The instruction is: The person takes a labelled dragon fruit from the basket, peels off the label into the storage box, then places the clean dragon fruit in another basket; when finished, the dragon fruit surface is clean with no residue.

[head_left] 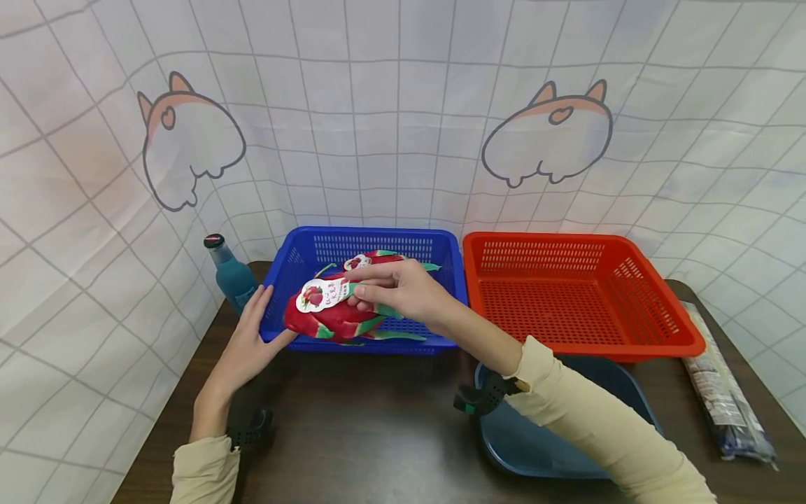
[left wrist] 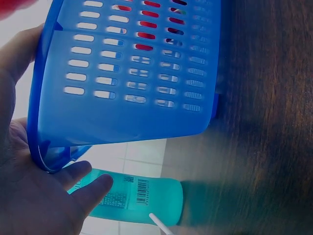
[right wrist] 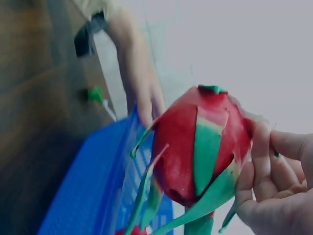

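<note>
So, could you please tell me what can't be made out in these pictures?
Head: much of the back fruit, hidden by the held fruit and right hand.
Head: part of the dark tub, behind the right sleeve.
Left wrist: top of the bottle, behind the left hand.
Right wrist: left fingers on the blue basket, blurred.

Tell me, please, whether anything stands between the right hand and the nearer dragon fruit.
Nothing visible does: the right hand holds the nearer dragon fruit near the end of its label, though whether it pinches the label itself is unclear. The left hand grips the blue basket, out of the way.
</note>
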The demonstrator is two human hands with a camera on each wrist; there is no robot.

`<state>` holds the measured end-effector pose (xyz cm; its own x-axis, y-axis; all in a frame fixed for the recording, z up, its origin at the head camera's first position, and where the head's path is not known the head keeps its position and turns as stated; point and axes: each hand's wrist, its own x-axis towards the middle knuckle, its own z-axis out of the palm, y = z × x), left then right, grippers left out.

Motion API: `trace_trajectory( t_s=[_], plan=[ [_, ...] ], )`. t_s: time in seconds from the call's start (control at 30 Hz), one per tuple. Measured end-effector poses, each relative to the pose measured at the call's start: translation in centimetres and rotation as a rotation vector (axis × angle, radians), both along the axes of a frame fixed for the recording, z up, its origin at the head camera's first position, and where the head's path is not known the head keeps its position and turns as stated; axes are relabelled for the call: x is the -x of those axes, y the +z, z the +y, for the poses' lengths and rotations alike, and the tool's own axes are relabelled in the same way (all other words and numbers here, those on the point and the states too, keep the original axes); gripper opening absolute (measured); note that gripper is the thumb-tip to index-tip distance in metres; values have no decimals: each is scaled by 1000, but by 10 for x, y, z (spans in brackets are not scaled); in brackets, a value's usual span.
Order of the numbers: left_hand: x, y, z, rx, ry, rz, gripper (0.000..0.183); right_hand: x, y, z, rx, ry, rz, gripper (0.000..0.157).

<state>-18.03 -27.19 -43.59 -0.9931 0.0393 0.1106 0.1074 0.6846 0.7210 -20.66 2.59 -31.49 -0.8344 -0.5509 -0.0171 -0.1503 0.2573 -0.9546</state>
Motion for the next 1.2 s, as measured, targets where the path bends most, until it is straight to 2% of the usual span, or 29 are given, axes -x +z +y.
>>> trace_trajectory(
  t_s=[0.13, 0.3, 0.5, 0.73, 0.9, 1.0, 1.2],
  plan=[
    [2, -2, -1, 9, -12, 22, 90, -19, 5, 6, 40, 14, -65, 33],
    [3, -4, -2, 26, 1, 27, 90, -37, 5, 15, 21, 50, -112, 33],
    [1, -5, -1, 20, 15, -6, 93, -57, -12, 25, 2, 113, -149, 32],
    [1, -4, -1, 37, 21, -13, 93, -85, -29, 32, -1, 129, -194, 31],
    [1, -3, -1, 38, 28, -14, 93, -98, -37, 33, 13, 158, -214, 32],
    [1, -4, -1, 33, 25, -14, 93, -101, -47, 32, 16, 166, -206, 31],
    [2, -6, -2, 27, 17, -6, 93, -104, -72, 31, -61, 159, -99, 30]
  ],
)
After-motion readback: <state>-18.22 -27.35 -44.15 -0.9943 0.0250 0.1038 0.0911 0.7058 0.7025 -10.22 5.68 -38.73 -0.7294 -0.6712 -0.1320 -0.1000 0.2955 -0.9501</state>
